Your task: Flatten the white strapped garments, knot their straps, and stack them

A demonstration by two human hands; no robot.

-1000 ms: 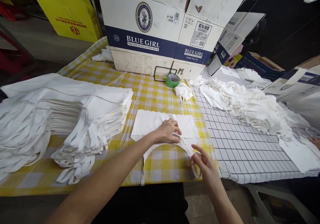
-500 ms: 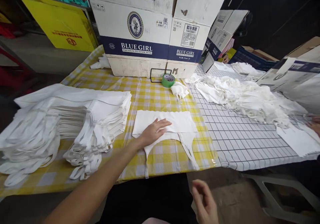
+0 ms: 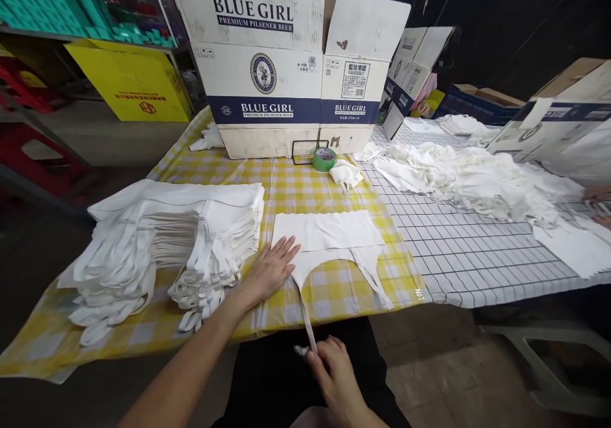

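Observation:
A white camisole-like strappy garment point(image 3: 329, 230) lies flat on the yellow checked cloth, its straps toward me. My left hand point(image 3: 272, 267) rests flat on its left edge, fingers spread. Below the table edge my right hand point(image 3: 334, 367) pinches the end of the garment's left strap point(image 3: 307, 320), which is drawn taut toward me. A small pale, shiny bit shows beside those fingertips; I cannot make out what it is. The other strap point(image 3: 375, 281) lies loose on the cloth. To the left sits a thick stack of similar white garments point(image 3: 176, 224), straps hanging forward.
A large beer carton point(image 3: 267, 97) stands at the back, with a roll of green tape point(image 3: 324, 159) and a crumpled white piece point(image 3: 346, 174) before it. Right, a white pile point(image 3: 468, 173) covers part of the grid-patterned cloth point(image 3: 429, 249). Another person's hand shows at the right edge.
My left hand has slid from the garment's middle to its left edge. My right hand has come up from the lower right and taken hold of the left strap. The view has shifted.

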